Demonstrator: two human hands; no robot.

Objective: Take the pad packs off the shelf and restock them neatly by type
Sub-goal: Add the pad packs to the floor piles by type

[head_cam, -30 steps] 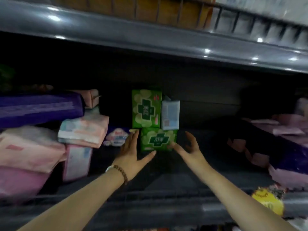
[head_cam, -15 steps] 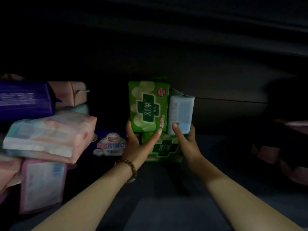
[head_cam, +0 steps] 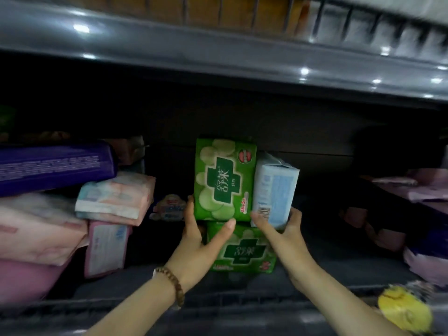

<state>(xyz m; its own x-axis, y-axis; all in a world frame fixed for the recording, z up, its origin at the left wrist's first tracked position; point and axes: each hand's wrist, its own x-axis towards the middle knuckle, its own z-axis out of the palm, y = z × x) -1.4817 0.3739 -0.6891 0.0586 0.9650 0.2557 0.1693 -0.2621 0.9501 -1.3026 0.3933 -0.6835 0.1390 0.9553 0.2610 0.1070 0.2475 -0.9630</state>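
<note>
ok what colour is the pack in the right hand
The pack is pale blue, seen best in the head view.

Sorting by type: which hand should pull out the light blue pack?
Right: the right hand grips the lower end of the light blue pack; the left hand holds the upright green pack beside it.

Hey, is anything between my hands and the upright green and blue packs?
No. The left hand grips the upright green pack, the right hand the blue pack. A second green pack lies flat just below them.
</note>
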